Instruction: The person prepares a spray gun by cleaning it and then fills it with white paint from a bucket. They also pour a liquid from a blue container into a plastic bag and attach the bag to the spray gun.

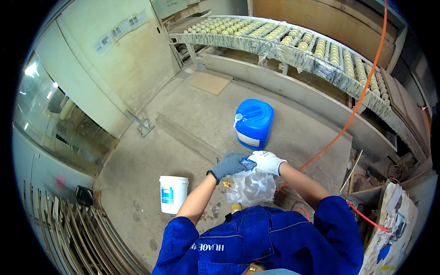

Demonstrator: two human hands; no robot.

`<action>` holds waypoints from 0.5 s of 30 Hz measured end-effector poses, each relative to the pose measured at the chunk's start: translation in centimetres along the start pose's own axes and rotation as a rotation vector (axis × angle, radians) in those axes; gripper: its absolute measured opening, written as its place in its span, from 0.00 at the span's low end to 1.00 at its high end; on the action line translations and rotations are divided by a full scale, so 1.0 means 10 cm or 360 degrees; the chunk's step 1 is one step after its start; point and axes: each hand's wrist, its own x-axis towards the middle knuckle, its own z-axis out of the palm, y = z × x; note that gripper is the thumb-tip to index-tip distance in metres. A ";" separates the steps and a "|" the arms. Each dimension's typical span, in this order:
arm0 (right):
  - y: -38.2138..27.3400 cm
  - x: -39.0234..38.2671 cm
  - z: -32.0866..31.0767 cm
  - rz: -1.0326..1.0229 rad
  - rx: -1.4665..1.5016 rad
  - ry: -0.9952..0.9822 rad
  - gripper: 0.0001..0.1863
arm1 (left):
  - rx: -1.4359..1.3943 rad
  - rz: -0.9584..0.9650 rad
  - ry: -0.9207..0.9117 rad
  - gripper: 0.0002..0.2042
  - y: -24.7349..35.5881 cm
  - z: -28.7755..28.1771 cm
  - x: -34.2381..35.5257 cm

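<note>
Head view: the left hand (229,166), in a gray glove, and the right hand (266,163), in a white glove, meet in front of the body. The fingers of both are clamped on the gathered top of a clear plastic bag (253,189); individual fingertips cannot be told apart. The bag hangs below the gloves, just above the waist of the blue overalls (250,233). A blue jug (255,123) stands upright on the floor (183,142), just beyond the hands. A white bucket (183,195) stands upright to their left.
</note>
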 end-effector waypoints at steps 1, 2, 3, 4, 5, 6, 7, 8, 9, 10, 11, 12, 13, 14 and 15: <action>0.02 0.01 -0.02 0.0058 0.0033 -0.0037 0.20 | -0.0164 -0.0040 -0.0053 0.19 -0.04 0.01 0.01; 0.04 0.03 -0.05 0.0113 0.0062 -0.0074 0.19 | -0.0327 -0.0080 -0.0100 0.18 -0.10 0.02 0.03; 0.06 0.05 -0.06 0.0166 0.0090 -0.0106 0.19 | -0.0380 -0.0043 -0.0109 0.18 -0.20 0.04 0.06; 0.09 0.07 -0.04 0.0104 0.0118 -0.0024 0.17 | -0.0433 -0.0007 -0.0116 0.18 -0.33 0.09 0.10; 0.09 0.05 -0.03 0.0112 0.0099 0.0017 0.15 | -0.0492 0.0034 -0.0138 0.17 -0.30 0.08 0.10; 0.07 0.04 -0.03 0.0118 0.0079 0.0058 0.13 | -0.0432 0.0027 -0.0153 0.18 -0.28 0.05 0.10; 0.05 0.04 -0.03 0.0124 0.0059 0.0098 0.11 | -0.0373 0.0019 -0.0167 0.19 -0.25 0.02 0.09; 0.02 0.04 -0.04 0.0146 -0.0061 0.0134 0.11 | -0.0309 0.0011 -0.0176 0.20 -0.17 -0.04 0.07; 0.00 0.05 -0.05 0.0168 -0.0181 0.0169 0.10 | -0.0462 0.0016 -0.0222 0.22 -0.13 -0.07 0.07; -0.03 0.05 -0.07 0.0191 -0.0301 0.0203 0.10 | -0.0615 0.0020 -0.0268 0.25 -0.10 -0.09 0.08; -0.08 0.07 -0.08 0.0205 -0.0358 0.0196 0.10 | -0.0768 0.0014 -0.0310 0.27 -0.09 -0.10 0.06; -0.12 0.08 -0.10 0.0220 -0.0415 0.0190 0.10 | -0.0885 0.0104 -0.0335 0.30 -0.13 -0.10 0.07; -0.14 0.09 -0.13 0.0235 -0.0473 0.0183 0.10 | -0.1002 0.0196 -0.0361 0.32 -0.19 -0.08 0.09; -0.14 0.10 -0.17 0.0233 -0.0492 0.0128 0.09 | -0.1123 0.0290 -0.0386 0.34 -0.17 -0.10 0.09; -0.15 0.07 -0.20 0.0233 -0.0438 0.0164 0.09 | -0.1090 0.0316 -0.0367 0.34 -0.14 -0.10 0.09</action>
